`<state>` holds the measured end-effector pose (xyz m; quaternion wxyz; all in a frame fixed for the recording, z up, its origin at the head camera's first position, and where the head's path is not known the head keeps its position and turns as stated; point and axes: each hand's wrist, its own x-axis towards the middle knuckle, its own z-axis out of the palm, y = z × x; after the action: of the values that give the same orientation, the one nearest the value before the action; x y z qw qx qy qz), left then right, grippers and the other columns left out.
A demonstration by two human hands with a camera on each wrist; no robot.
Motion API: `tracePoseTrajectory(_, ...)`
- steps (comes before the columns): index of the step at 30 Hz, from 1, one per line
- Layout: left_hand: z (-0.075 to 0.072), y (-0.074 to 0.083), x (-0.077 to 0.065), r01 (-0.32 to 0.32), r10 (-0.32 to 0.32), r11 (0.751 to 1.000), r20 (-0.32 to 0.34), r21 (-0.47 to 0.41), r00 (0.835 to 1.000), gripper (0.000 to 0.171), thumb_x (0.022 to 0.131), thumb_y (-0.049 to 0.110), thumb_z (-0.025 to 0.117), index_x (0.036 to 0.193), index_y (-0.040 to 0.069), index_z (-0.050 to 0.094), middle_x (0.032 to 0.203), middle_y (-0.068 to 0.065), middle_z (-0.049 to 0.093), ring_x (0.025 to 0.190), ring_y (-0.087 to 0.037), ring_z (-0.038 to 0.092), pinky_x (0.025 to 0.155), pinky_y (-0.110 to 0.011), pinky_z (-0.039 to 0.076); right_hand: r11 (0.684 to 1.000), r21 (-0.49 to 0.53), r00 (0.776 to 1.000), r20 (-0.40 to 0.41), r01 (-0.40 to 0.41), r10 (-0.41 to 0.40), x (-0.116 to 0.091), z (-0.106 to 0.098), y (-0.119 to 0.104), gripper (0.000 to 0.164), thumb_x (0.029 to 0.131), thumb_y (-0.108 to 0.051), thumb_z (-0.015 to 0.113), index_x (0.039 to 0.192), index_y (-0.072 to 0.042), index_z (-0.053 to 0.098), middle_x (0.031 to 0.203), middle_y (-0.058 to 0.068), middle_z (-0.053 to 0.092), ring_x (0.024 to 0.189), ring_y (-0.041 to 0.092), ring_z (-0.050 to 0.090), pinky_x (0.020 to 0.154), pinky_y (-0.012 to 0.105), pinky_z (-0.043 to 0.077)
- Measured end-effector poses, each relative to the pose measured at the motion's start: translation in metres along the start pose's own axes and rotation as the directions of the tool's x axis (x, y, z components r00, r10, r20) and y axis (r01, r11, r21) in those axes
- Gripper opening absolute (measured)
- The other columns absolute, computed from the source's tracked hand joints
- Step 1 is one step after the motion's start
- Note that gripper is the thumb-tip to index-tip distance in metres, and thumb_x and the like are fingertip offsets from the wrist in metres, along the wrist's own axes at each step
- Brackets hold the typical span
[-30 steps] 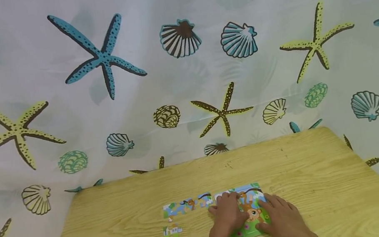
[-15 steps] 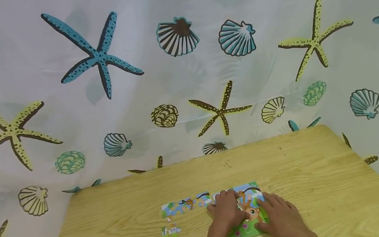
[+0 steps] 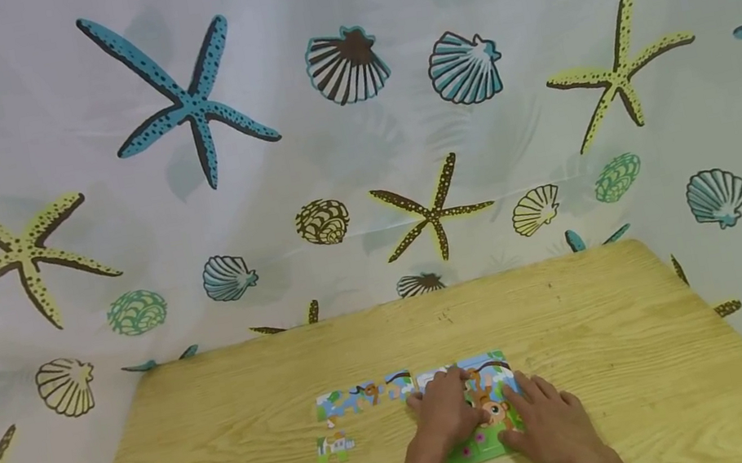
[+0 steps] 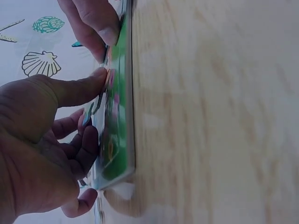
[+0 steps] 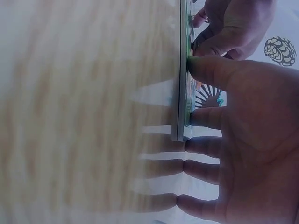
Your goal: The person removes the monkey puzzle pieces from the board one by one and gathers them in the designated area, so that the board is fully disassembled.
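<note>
A jigsaw puzzle (image 3: 480, 452) with a monkey picture and a green lower part lies flat in its thin tray (image 5: 181, 93). My left hand (image 3: 443, 409) is over its left half, thumb tip down on the picture and fingers curled. In the left wrist view a small puzzle piece (image 4: 88, 115) stands tilted at those curled fingers. My right hand (image 3: 558, 426) lies at the right edge with fingers straight and spread. Its thumb and index finger touch the puzzle, while the other fingertips rest on the table. Much of the puzzle's left half is hidden under my left hand.
Left of the puzzle, a row of joined pieces (image 3: 349, 402) lies on the wooden table (image 3: 232, 455), beside another piece (image 3: 400, 384). Nearer me are a small piece (image 3: 332, 421) and a house-printed piece (image 3: 335, 446). A curtain (image 3: 328, 156) printed with shells and starfish hangs behind.
The head view has shifted slightly. Both hands keep almost the same place on the puzzle, and the loose pieces have not moved.
</note>
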<state>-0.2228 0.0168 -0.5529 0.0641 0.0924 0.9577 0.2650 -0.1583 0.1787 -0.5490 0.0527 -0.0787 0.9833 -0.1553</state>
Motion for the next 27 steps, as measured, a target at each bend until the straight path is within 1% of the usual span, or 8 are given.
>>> tracePoseTrajectory(4, -0.001, -0.011, -0.002, -0.051, 0.05, 0.994, -0.016, -0.092, 0.999, 0.041, 0.078, 0.029, 0.08, 0.113, 0.019, 0.061, 0.097, 0.003, 0.064, 0.093, -0.02, 0.059, 0.089, -0.059, 0.029, 1.0, -0.002, 1.0, 0.003, -0.001, 0.001, 0.001, 0.003, 0.0, 0.066, 0.089, -0.053, 0.06, 0.142, -0.014, 0.048, 0.153, 0.014, 0.037, 0.138, 0.04, 0.037, 0.1, 0.065, 0.036)
tracePoseTrajectory(8, -0.005, -0.019, -0.004, -0.091, 0.089, 0.98, -0.021, -0.176, 0.996, 0.029, 0.086, 0.029, 0.072, 0.112, 0.025, 0.059, 0.098, 0.007, 0.066, 0.091, -0.017, 0.059, 0.083, -0.051, 0.027, 1.0, -0.009, 1.0, 0.009, -0.001, 0.001, 0.001, 0.003, 0.0, 0.067, 0.089, -0.053, 0.06, 0.142, -0.014, 0.048, 0.153, 0.015, 0.037, 0.138, 0.04, 0.037, 0.1, 0.066, 0.036)
tracePoseTrajectory(11, -0.011, -0.025, -0.005, -0.101, 0.095, 0.959, -0.034, -0.266, 0.995, 0.024, 0.092, 0.03, 0.066, 0.114, 0.025, 0.058, 0.099, 0.009, 0.066, 0.089, -0.013, 0.06, 0.083, -0.051, 0.027, 1.0, -0.012, 1.0, 0.003, -0.002, 0.002, 0.001, 0.002, 0.001, 0.067, 0.088, -0.053, 0.061, 0.141, -0.014, 0.048, 0.152, 0.015, 0.038, 0.138, 0.041, 0.037, 0.1, 0.066, 0.036)
tracePoseTrajectory(13, -0.02, -0.031, -0.007, -0.089, 0.078, 0.94, -0.047, -0.329, 0.996, 0.022, 0.095, 0.03, 0.062, 0.115, 0.024, 0.057, 0.097, 0.009, 0.064, 0.084, -0.01, 0.06, 0.084, -0.053, 0.027, 1.0, -0.006, 1.0, 0.002, -0.003, 0.003, 0.001, 0.001, 0.0, 0.067, 0.088, -0.052, 0.061, 0.141, -0.014, 0.048, 0.152, 0.015, 0.037, 0.138, 0.041, 0.037, 0.1, 0.066, 0.036)
tracePoseTrajectory(16, -0.035, -0.044, -0.012, -0.034, 0.008, 0.928, -0.072, -0.371, 0.997, 0.023, 0.095, 0.031, 0.061, 0.116, 0.023, 0.057, 0.096, 0.009, 0.062, 0.081, -0.008, 0.058, 0.089, -0.057, 0.027, 1.0, 0.007, 1.0, 0.007, -0.002, 0.002, 0.001, 0.001, -0.001, 0.067, 0.089, -0.052, 0.061, 0.142, -0.014, 0.047, 0.153, 0.015, 0.037, 0.138, 0.041, 0.036, 0.101, 0.066, 0.035)
tracePoseTrajectory(21, -0.054, -0.078, -0.023, 0.078, -0.111, 0.942, -0.085, -0.328, 0.99, 0.026, 0.095, 0.031, 0.061, 0.119, 0.022, 0.059, 0.097, 0.009, 0.064, 0.083, -0.008, 0.062, 0.093, -0.057, 0.032, 0.999, 0.03, 1.0, 0.021, -0.012, 0.011, 0.0, 0.001, -0.001, 0.065, 0.09, -0.05, 0.06, 0.142, -0.013, 0.046, 0.153, 0.016, 0.036, 0.14, 0.041, 0.033, 0.102, 0.067, 0.033)
tracePoseTrajectory(24, -0.059, -0.097, -0.03, 0.115, -0.142, 0.957, -0.083, -0.266, 0.986, 0.028, 0.094, 0.035, 0.061, 0.119, 0.022, 0.06, 0.097, 0.008, 0.065, 0.088, -0.012, 0.065, 0.092, -0.059, 0.033, 0.999, 0.033, 1.0, 0.018, -0.016, 0.015, 0.0, 0.001, -0.001, 0.065, 0.09, -0.049, 0.06, 0.142, -0.013, 0.047, 0.153, 0.016, 0.036, 0.14, 0.041, 0.033, 0.102, 0.068, 0.032)
tracePoseTrajectory(27, -0.063, -0.111, -0.036, 0.142, -0.162, 0.972, -0.095, -0.187, 0.982, 0.029, 0.092, 0.037, 0.064, 0.117, 0.022, 0.062, 0.096, 0.01, 0.066, 0.094, -0.015, 0.065, 0.09, -0.058, 0.033, 0.999, 0.036, 1.0, 0.019, -0.018, 0.018, 0.001, 0.002, -0.001, 0.065, 0.09, -0.049, 0.06, 0.143, -0.013, 0.046, 0.153, 0.016, 0.036, 0.14, 0.041, 0.032, 0.102, 0.068, 0.031)
